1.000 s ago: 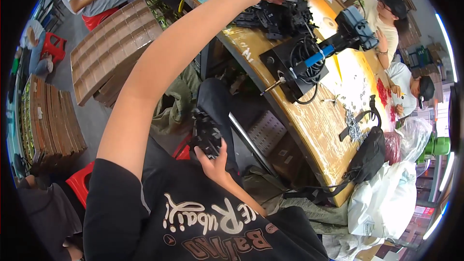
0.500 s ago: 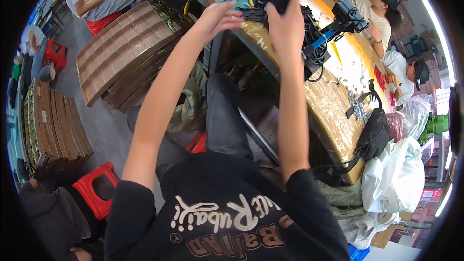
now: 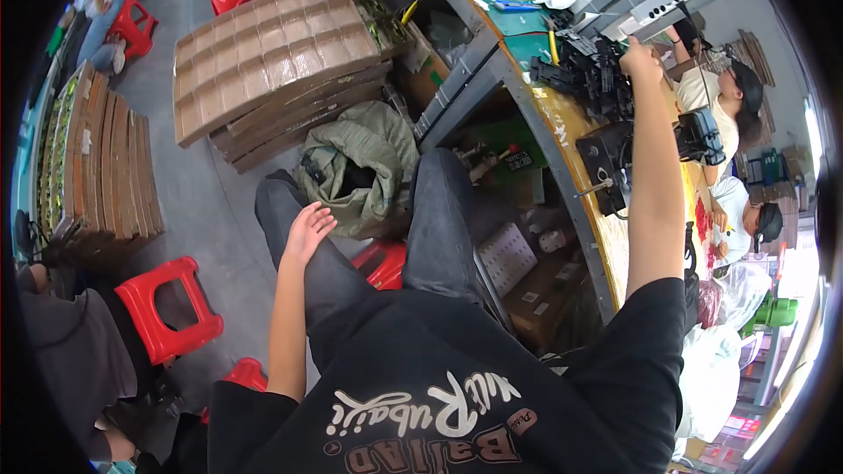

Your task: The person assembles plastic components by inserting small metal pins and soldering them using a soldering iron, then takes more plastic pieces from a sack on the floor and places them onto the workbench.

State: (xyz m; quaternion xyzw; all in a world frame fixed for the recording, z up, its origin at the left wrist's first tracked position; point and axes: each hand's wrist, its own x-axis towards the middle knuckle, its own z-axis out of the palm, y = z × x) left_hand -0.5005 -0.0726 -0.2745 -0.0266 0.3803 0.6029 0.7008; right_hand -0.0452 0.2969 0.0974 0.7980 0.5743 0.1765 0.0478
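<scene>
The right hand (image 3: 643,61), its grip unclear, apparently reaches beside jagged black plastic parts (image 3: 599,79) at two o'clock, calling for care; the empty left hand (image 3: 307,234) spreads loosely at nine.

The left hand (image 3: 310,233) has passage leftward above the grey floor (image 3: 206,211). Forward, an olive sack (image 3: 386,145) and brown compartment trays (image 3: 272,53) obstruct travel. Immediately left of the right hand (image 3: 642,61), piled black plastic parts (image 3: 584,79) block low movement; a black box (image 3: 597,151) stands beside the right forearm (image 3: 657,175).
</scene>
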